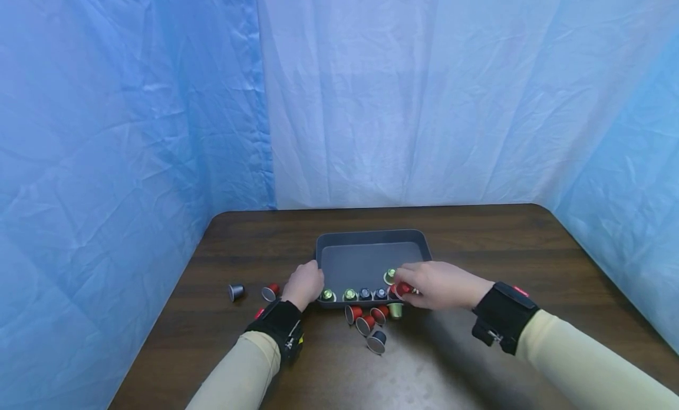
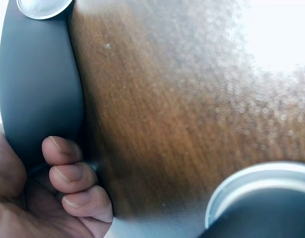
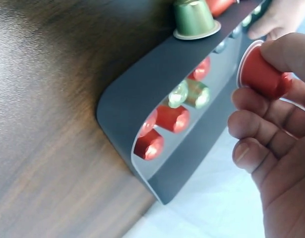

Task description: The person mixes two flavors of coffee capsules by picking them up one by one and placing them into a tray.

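Observation:
A dark grey tray (image 1: 371, 238) lies on the table. My left hand (image 1: 305, 284) grips its left edge near the front corner; in the left wrist view, curled fingers (image 2: 75, 173) meet the wall. Over the tray's front right part, my right hand (image 1: 437, 284) pinches a red coffee capsule (image 3: 264, 74) between thumb and fingers. Along the inner front wall stand green capsules (image 1: 349, 294), dark blue capsules (image 1: 365, 294) and a red one. Another green capsule (image 1: 390, 275) sits slightly behind that row. More red capsules (image 3: 173, 119) show at the tray's right end, partly hidden by my hand in the head view.
Just in front of the tray lie several red capsules (image 1: 365, 324), an upturned green capsule (image 1: 395, 310) and a dark capsule (image 1: 377, 341). Left of my left hand are a red capsule (image 1: 270, 291) and a grey capsule (image 1: 236, 291). Blue sheets (image 1: 350, 103) surround the table.

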Demonstrator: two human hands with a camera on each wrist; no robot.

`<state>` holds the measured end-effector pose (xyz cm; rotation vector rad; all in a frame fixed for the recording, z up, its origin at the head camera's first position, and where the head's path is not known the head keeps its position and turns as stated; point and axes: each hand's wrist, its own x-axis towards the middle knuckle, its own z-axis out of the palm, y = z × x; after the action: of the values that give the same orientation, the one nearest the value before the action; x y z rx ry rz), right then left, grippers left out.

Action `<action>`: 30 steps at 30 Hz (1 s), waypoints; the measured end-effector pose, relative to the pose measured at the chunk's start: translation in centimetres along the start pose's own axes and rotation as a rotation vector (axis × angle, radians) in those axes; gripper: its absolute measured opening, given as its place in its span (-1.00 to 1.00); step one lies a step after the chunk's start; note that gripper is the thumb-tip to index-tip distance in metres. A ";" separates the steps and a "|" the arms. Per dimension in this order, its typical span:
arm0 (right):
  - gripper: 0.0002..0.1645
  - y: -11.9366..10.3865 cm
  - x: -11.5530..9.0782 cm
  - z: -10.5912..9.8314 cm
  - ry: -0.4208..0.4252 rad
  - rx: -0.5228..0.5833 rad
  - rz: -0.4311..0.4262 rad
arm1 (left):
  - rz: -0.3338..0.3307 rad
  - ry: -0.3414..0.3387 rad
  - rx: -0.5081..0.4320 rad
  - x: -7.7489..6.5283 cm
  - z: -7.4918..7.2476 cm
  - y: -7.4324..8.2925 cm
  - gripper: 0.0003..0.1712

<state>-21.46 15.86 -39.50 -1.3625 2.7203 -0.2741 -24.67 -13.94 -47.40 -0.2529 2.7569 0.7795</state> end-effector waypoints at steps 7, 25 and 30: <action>-0.68 -0.1 0.7 -0.2 -0.028 -0.011 0.035 | 0.013 -0.002 0.010 -0.1 0.0 0.2 -0.56; -0.68 0.3 2.4 -0.4 -0.044 -0.024 0.039 | -0.007 -0.002 0.001 0.0 0.1 0.3 -0.56; -0.69 0.2 2.9 -0.4 -0.058 -0.021 0.034 | 0.003 -0.004 -0.003 -0.1 0.0 0.4 -0.56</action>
<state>-23.46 13.68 -39.17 -1.3066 2.7031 -0.2007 -24.64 -13.62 -47.22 -0.2482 2.7535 0.7839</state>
